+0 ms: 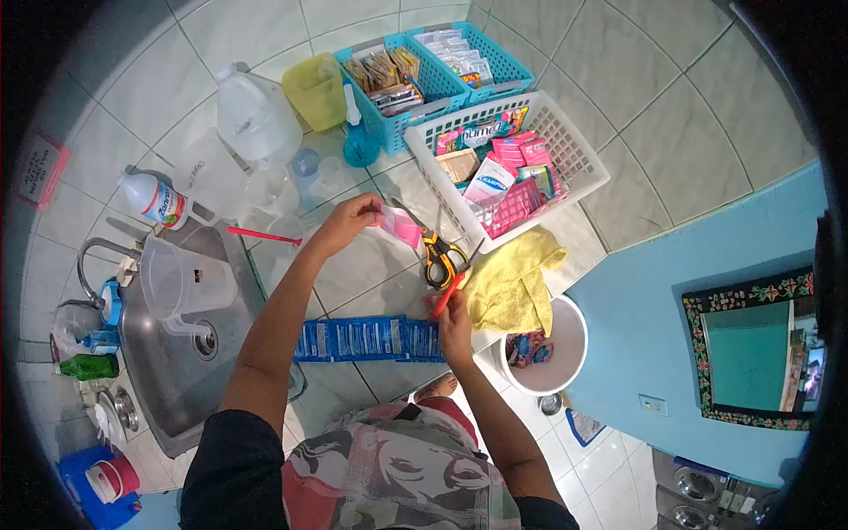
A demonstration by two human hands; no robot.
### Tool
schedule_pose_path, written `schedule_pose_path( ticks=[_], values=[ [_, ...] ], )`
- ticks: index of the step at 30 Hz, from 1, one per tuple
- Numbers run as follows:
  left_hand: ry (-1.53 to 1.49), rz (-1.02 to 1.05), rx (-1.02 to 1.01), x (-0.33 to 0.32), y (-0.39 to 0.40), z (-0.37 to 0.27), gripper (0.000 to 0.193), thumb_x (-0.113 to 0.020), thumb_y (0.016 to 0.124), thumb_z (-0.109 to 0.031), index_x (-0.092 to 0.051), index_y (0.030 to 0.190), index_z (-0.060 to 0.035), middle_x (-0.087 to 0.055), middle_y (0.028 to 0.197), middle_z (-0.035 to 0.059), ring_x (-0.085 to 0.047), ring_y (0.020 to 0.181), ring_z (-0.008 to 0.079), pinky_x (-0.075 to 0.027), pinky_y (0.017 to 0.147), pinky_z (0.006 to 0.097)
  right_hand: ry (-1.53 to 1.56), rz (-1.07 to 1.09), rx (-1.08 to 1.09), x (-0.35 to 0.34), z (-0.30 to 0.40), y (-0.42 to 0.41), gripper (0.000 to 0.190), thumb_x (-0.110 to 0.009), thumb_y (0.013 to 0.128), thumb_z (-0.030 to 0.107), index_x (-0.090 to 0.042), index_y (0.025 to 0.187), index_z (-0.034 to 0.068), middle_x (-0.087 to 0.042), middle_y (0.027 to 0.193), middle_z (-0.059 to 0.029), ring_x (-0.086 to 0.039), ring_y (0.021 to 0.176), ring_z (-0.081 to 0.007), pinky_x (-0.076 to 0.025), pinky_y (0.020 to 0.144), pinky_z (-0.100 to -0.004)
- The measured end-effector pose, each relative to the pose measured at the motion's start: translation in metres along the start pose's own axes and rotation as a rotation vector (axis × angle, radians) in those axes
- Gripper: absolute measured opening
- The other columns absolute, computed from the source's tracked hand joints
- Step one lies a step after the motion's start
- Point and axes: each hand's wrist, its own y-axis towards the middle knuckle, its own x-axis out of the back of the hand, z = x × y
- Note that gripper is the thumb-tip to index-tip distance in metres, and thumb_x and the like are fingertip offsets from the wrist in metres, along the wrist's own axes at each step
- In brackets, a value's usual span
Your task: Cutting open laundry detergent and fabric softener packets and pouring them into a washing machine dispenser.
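Raised over the tiled counter, my left hand (pixel 350 218) pinches a pink and white sachet (pixel 400 226) by its left end. My right hand (pixel 455 328) grips red-handled scissors (pixel 450 293), blades pointing up and right. Another pair of scissors (pixel 442 260), black and orange, lies between the hands with its tip towards the back. A strip of blue sachets (pixel 364 339) lies along the counter's near side, its right end by my right hand. A yellow cloth (pixel 513 285) lies right of the red scissors. Behind it, a white basket (pixel 576 177) holds pink packets and other packets.
Two turquoise baskets (pixel 434 112) of sachets stand at the back, beside a blue spray bottle (pixel 361 147) and plastic jugs (pixel 255 116). At left is a steel sink (pixel 152 371) with a clear pitcher (pixel 189 278). A white bucket (pixel 575 344) stands below the counter's right edge.
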Motion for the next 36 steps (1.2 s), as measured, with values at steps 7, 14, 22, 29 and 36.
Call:
schedule_pose_path(
  ticks=[7, 14, 22, 29, 36],
  values=[
    [-0.045, -0.027, -0.071, -0.014, 0.015, 0.005, 0.012, -0.052, 0.079, -0.006, -0.051, 0.091, -0.0024, -0.050, 0.079, -0.0011, -0.046, 0.077, 0.0062, -0.038, 0.071, 0.0213, -0.026, -0.011, 0.145, -0.006, -0.004, 0.003, 0.012, -0.043, 0.086, 0.010, -0.042, 0.096, 0.004, -0.055, 0.090, -0.0080, -0.052, 0.089, -0.0156, -0.039, 0.077, -0.0273],
    [-0.188, 0.083, -0.088, -0.029, 0.056, 0.010, 0.010, -0.050, 0.080, -0.006, -0.050, 0.089, -0.0016, -0.051, 0.081, -0.0010, -0.048, 0.080, 0.0066, -0.039, 0.073, 0.0216, 0.104, -0.083, 0.044, 0.004, 0.010, -0.028, 0.014, -0.046, 0.086, 0.011, -0.042, 0.097, 0.003, -0.056, 0.090, -0.0087, -0.054, 0.083, -0.0153, -0.042, 0.071, -0.0260],
    [-0.213, 0.179, -0.089, -0.033, 0.083, 0.031, 0.013, -0.050, 0.081, -0.006, -0.051, 0.093, -0.0017, -0.053, 0.085, 0.0000, -0.050, 0.084, 0.0087, -0.042, 0.076, 0.0237, 0.134, -0.158, 0.045, 0.015, 0.017, -0.044, 0.012, -0.045, 0.087, 0.014, -0.043, 0.094, 0.004, -0.056, 0.084, -0.0073, -0.054, 0.078, -0.0140, -0.044, 0.062, -0.0242],
    [-0.167, 0.320, 0.021, -0.032, 0.093, 0.009, 0.023, -0.051, 0.080, -0.008, -0.050, 0.103, -0.0029, -0.053, 0.091, 0.0014, -0.050, 0.086, 0.0121, -0.042, 0.077, 0.0276, 0.171, -0.170, 0.037, 0.020, 0.020, -0.046, 0.013, -0.046, 0.086, 0.014, -0.043, 0.094, 0.004, -0.057, 0.083, -0.0081, -0.054, 0.076, -0.0129, -0.042, 0.062, -0.0225],
    [0.004, 0.369, -0.023, -0.038, 0.108, 0.029, 0.028, -0.051, 0.079, -0.006, -0.049, 0.107, -0.0035, -0.053, 0.095, 0.0029, -0.050, 0.086, 0.0130, -0.042, 0.077, 0.0280, 0.152, -0.182, 0.005, 0.024, 0.016, -0.052, 0.013, -0.046, 0.086, 0.014, -0.043, 0.094, 0.004, -0.057, 0.083, -0.0078, -0.054, 0.076, -0.0128, -0.042, 0.061, -0.0229]
  ],
)
